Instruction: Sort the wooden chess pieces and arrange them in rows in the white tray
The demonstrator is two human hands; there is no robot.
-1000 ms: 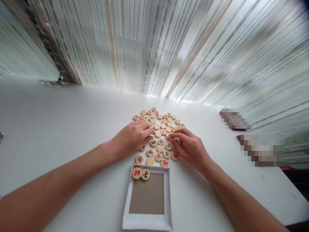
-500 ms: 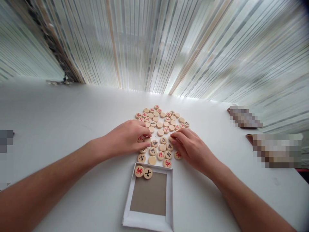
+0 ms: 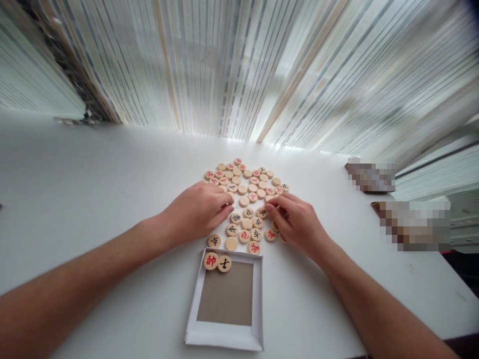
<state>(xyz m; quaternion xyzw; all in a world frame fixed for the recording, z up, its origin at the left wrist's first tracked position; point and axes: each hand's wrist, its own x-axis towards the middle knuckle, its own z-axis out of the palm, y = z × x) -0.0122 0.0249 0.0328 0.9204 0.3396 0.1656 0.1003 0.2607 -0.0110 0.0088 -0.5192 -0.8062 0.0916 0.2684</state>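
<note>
Centrally, a black-marked round piece [image 3: 262, 212] lies on a white table [image 3: 112, 164], just left of the fingertips of the right hand [image 3: 297, 217], the nearer of the two; whether they touch is unclear. The disc offers no long axis. The right hand's fingers curl with a narrow gap at the thumb; the left hand [image 3: 200, 207], across from it, bunches its fingertips together. Whether either grips a piece is hidden. Nearer the person, a white-rimmed tray [image 3: 224, 340] bears a red-marked piece [image 3: 210, 261] and a second black-marked piece [image 3: 224, 264] at its far left corner.
</note>
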